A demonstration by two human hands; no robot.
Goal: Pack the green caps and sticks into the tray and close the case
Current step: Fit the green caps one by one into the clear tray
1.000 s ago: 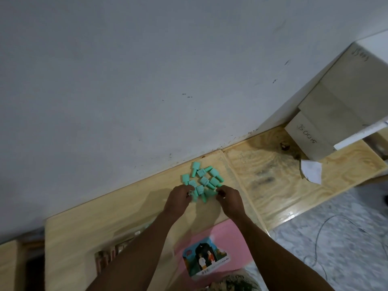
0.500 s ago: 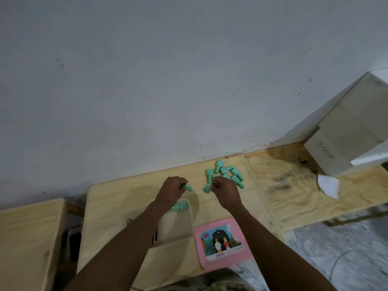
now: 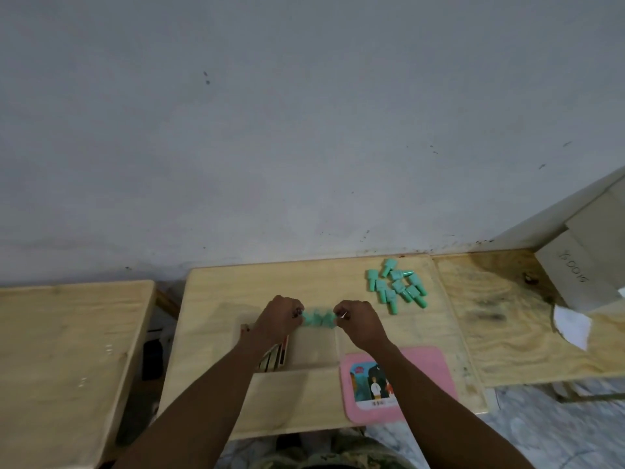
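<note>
Together, left hand (image 3: 277, 320) and right hand (image 3: 359, 324) pinch a row of green caps (image 3: 318, 318) at the tray (image 3: 316, 348) far end. Other loose caps (image 3: 397, 288) lie rightward.

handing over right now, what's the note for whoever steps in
Left hand and right hand: each pinches one end of a short row of caps, held at the far edge of the tray.
Loose caps: piled on the table, beyond and right of the tray.
Sticks: some in the tray's left compartment, partly hidden by the left arm.
Pink lid: flat, right of the tray.
Left to do: seat this row, pack the pile, close the case.
</note>
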